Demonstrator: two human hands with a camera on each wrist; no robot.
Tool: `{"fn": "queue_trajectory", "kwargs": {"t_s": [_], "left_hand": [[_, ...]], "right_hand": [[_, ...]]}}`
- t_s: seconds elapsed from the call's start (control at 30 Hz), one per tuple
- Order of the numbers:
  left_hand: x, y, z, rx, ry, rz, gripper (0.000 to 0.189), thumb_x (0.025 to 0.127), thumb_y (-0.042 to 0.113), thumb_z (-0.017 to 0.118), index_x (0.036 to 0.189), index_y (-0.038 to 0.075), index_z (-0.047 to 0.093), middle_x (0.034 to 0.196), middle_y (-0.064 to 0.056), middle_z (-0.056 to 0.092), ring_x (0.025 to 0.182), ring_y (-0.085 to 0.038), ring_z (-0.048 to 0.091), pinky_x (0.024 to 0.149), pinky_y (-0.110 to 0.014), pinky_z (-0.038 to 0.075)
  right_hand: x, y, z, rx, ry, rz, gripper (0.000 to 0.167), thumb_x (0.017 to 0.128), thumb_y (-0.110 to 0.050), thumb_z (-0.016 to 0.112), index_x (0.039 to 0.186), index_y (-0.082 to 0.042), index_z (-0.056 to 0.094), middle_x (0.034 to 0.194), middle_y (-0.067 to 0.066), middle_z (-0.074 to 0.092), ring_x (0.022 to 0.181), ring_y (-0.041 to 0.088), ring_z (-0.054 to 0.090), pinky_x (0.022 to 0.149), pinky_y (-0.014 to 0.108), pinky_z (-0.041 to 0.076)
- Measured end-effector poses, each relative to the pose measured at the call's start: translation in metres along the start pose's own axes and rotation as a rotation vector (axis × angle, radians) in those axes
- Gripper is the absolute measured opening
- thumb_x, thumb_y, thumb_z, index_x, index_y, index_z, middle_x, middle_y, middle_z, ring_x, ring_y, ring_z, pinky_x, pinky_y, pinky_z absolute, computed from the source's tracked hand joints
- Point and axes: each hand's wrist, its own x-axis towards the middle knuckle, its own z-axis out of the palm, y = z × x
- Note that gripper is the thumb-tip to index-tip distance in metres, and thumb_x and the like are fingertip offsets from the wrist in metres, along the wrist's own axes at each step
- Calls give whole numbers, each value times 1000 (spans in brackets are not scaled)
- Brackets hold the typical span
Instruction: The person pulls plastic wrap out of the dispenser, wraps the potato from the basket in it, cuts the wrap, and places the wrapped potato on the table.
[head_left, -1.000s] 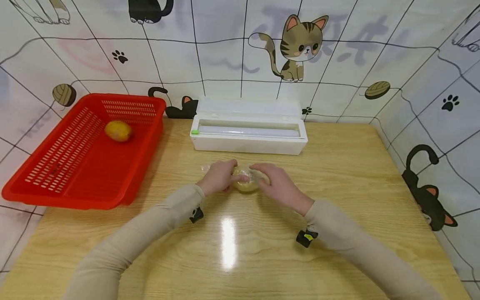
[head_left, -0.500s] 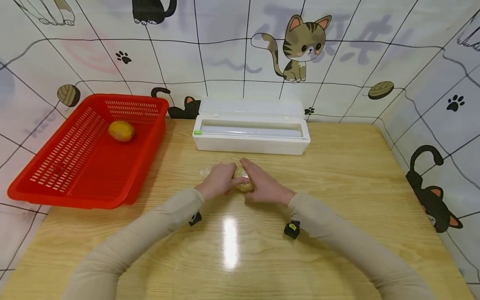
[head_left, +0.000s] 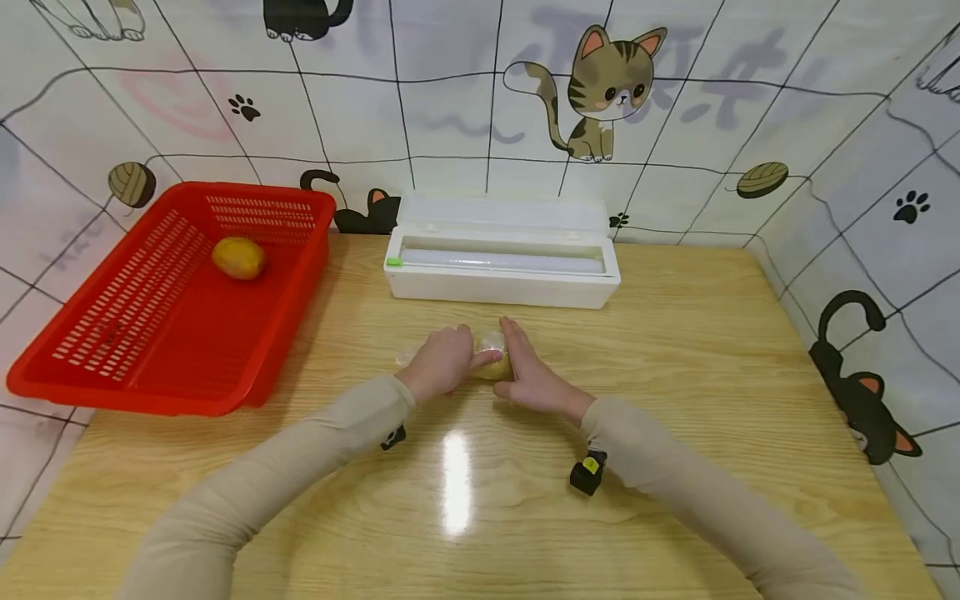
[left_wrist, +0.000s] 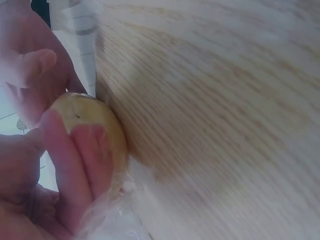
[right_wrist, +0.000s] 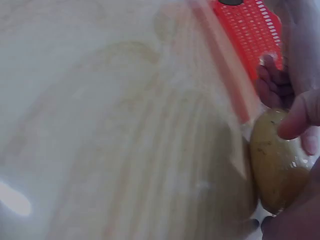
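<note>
A yellowish potato (head_left: 491, 368) wrapped in clear cling film lies on the table between my two hands. My left hand (head_left: 442, 362) grips it from the left, its thumb laid across the top. In the left wrist view, two of its fingers (left_wrist: 75, 165) lie along the potato (left_wrist: 117, 135), beside a crumpled film tail (left_wrist: 112, 220). My right hand (head_left: 534, 372) presses against the potato's right side with straight fingers, thumb apart. The right wrist view shows the glossy potato (right_wrist: 272, 170) under the left thumb (right_wrist: 295, 122).
Behind the hands stands an open white cling film box (head_left: 498, 289) with the film roll (head_left: 502, 262) inside. A red plastic basket (head_left: 172, 400) on the left holds another yellow potato (head_left: 238, 257). A patterned wall covering (head_left: 442, 117) borders the table's back and right.
My right hand came in from the right, its bent fingers straightening against the potato's side, then shifted slightly right. My left hand has stayed on the potato.
</note>
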Motion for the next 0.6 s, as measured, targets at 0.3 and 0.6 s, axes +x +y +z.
{"fn": "queue_trajectory", "kwargs": {"t_s": [0.3,0.6], "left_hand": [[0,-3,4,28,16,50,52,93,47,57,90,-5,56,51,-2,51,38,-13,51,48,-27,47],[-2,-26,-6,-227,-155,120,34,93,28,65,103,-3,55,57,-4,61,44,-13,56,53,-26,47]], "right_hand": [[10,-5,-12,-287,-73,-55,97,75,-14,70,151,4,14,154,24,19,141,37,19,111,50,21],[18,-1,-9,-506,-49,-167,87,80,-33,77,146,0,31,141,18,43,125,31,46,100,43,40]]}}
